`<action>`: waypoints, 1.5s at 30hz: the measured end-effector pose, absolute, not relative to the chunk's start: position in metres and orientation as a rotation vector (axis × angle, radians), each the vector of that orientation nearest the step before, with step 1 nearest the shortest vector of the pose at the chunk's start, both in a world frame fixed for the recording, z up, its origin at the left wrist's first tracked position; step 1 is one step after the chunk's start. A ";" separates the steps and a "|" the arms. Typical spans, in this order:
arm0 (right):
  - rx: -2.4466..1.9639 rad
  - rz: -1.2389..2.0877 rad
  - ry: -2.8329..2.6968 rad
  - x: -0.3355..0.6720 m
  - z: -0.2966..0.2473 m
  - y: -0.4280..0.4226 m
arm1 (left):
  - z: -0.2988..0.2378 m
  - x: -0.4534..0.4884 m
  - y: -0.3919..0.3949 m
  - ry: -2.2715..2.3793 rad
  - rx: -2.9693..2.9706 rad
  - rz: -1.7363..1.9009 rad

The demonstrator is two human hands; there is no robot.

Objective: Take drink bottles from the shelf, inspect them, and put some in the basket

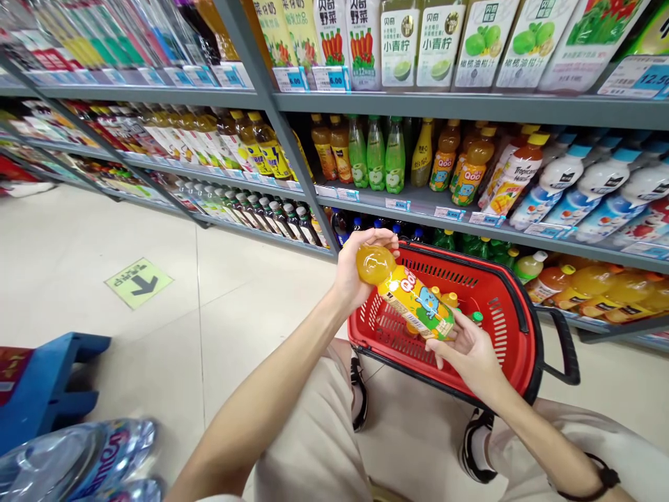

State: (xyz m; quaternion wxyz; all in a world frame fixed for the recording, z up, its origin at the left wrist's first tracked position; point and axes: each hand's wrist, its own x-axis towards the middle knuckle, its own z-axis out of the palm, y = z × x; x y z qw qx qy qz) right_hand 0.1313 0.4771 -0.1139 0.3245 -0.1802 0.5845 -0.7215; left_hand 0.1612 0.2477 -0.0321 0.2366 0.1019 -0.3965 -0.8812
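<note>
A Qoo juice bottle with an orange-yellow label lies tilted above the red shopping basket. My left hand curls round its neck end, and the cap is hidden there. The base end rests in the fingers of my right hand, which are closed on it. Inside the basket, partly covered by the bottle and my hand, are several bottles, among them one with a green cap and one with an orange cap. The basket stands on the floor between my legs, its black handle to the right.
Grey shelves full of drinks run along the front. On the middle shelf stand more Qoo bottles and green bottles. At lower left are a blue pallet and wrapped water bottles. An arrow sign marks the tiled floor.
</note>
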 end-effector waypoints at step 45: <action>-0.617 -1.866 1.597 0.131 -0.105 0.489 | -0.033 0.162 0.248 -0.881 0.267 -2.543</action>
